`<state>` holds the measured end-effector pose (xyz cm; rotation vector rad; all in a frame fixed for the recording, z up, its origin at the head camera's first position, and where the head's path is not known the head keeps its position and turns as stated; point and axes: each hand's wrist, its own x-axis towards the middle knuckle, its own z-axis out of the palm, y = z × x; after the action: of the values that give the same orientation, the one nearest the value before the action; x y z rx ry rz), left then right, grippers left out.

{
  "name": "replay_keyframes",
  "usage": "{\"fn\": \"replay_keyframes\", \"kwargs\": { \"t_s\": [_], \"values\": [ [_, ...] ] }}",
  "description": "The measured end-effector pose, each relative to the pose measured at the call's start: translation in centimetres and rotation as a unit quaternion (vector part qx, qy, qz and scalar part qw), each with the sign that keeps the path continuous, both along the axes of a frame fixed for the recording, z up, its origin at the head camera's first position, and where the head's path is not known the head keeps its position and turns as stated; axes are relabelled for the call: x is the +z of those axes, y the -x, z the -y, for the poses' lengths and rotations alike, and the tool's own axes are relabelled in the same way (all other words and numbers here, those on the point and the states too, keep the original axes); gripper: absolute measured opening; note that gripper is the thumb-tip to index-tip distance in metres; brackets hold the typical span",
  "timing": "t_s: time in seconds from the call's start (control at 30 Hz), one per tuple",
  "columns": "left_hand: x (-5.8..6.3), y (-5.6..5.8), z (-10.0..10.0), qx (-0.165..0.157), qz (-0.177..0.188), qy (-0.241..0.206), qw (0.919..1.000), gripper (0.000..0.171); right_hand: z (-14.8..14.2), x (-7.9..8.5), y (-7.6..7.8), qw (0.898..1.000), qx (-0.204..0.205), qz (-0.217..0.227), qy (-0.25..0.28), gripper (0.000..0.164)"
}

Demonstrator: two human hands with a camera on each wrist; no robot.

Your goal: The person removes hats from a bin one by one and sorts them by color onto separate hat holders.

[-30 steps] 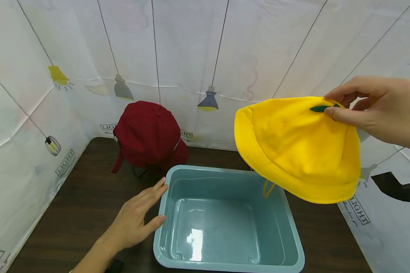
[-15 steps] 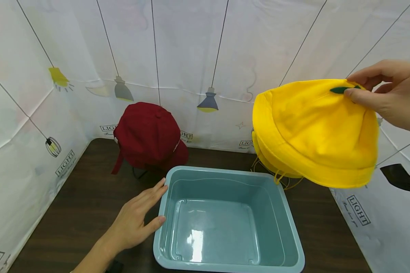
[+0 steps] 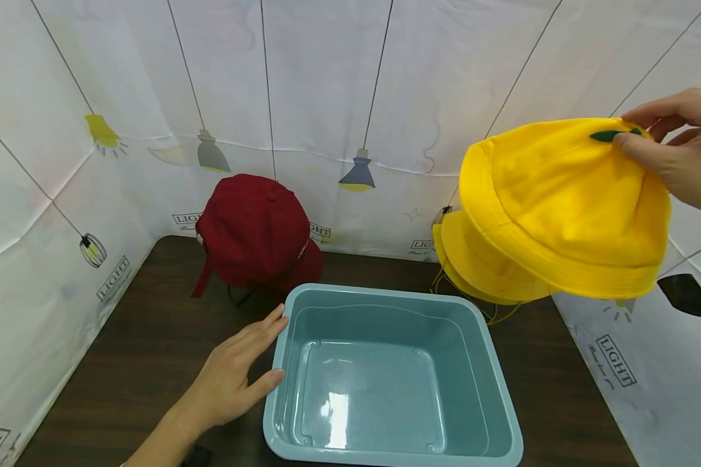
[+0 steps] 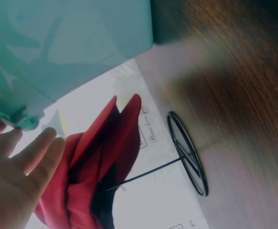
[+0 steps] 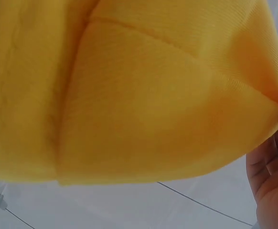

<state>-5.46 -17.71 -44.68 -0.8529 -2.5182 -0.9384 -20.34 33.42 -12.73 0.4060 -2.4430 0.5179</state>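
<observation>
My right hand (image 3: 686,146) pinches a yellow bucket hat (image 3: 572,207) by the top of its crown, next to a green leaf. The hat hangs in the air at the right, above and behind the blue-green plastic bin (image 3: 380,395). Its crown (image 5: 153,105) fills most of the right wrist view. More yellow headwear (image 3: 491,266) with thin cords shows below it, partly hidden. My left hand (image 3: 233,373) touches the bin's left rim with extended fingers. Behind that hand is a dark red cap (image 3: 257,230), which sits on a black wire stand (image 4: 187,155) in the left wrist view.
The dark wooden table (image 3: 122,370) carries the bin near its front edge. A white printed sheet (image 3: 309,84) with lamp drawings stands around the back and sides. A black curved piece (image 3: 689,295) juts in at the right edge.
My right hand has carried the yellow bucket hat up and to the right, uncovering the yellow headwear behind the bin. My left hand, the bin and the red cap have stayed put.
</observation>
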Motion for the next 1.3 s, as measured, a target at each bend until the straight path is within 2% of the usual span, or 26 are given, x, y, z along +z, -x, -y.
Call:
{"fn": "replay_keyframes", "kwargs": {
  "t_s": [0.37, 0.47, 0.7, 1.03, 1.3],
  "values": [
    [0.1, 0.1, 0.0, -0.001, -0.001, 0.008, 1.0000, 0.076, -1.6, -0.1, 1.2, 0.996, -0.086, -0.014, 0.008, 0.039],
    [0.1, 0.0, 0.0, 0.001, 0.002, 0.010, 1.0000, 0.076, -1.8, -0.2, 1.5, 0.995, -0.097, -0.012, 0.011, 0.039],
    [0.1, 0.0, -0.1, 0.001, 0.007, 0.008, 0.9999, 0.075, -2.4, -1.2, 2.2, 0.999, -0.052, -0.003, 0.010, 0.032],
    [0.1, -0.1, -0.1, 0.003, 0.004, 0.004, 1.0000, 0.074, -2.9, -2.7, 2.6, 0.992, -0.089, 0.087, -0.032, 0.035],
    [0.2, -0.1, -0.1, 0.003, 0.002, 0.006, 1.0000, 0.074, -3.1, -4.4, 3.4, 0.994, -0.045, 0.083, -0.050, 0.032]
  ]
}}
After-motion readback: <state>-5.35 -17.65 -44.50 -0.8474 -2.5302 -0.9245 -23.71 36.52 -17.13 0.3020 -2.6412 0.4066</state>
